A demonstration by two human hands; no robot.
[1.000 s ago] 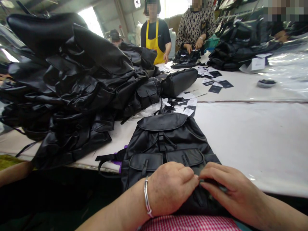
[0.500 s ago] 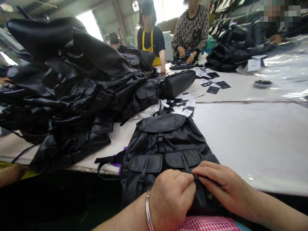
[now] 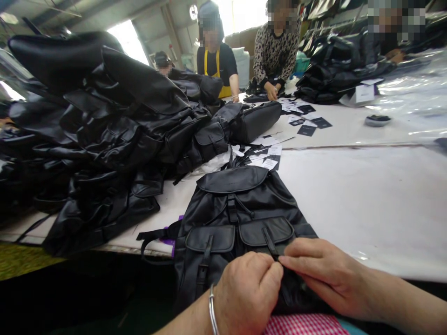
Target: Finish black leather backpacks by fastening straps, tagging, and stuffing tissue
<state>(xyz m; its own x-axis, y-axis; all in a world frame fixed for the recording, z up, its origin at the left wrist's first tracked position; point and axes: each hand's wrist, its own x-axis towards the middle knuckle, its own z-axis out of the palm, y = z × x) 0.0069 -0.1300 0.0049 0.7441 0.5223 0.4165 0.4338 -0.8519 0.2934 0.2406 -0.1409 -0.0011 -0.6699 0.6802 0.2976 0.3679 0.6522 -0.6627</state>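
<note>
A black backpack point(image 3: 237, 200) lies front side up at the table's near edge, its flap toward the far side. It has two front pockets, each with a narrow strap. The left pocket's strap point(image 3: 202, 272) runs through a buckle. My left hand point(image 3: 249, 288), with a silver bangle at the wrist, is closed at the lower end of the right pocket strap point(image 3: 268, 239). Against it, my right hand point(image 3: 324, 274) pinches at the same strap, fingertips nearly touching the left hand. The strap's end and any buckle there are hidden by my fingers.
A tall heap of black bags point(image 3: 115, 111) fills the left of the table point(image 3: 370, 200). Black and white tags point(image 3: 268, 156) lie scattered beyond the backpack. Two people stand across the table, with another at the far right near more black bags point(image 3: 335, 70) and clear plastic sheeting point(image 3: 419, 93).
My left hand has turned slightly and its fingers have curled closer to my right fingertips. The backpack stays in place. Across the table, a person's hands have come together.
</note>
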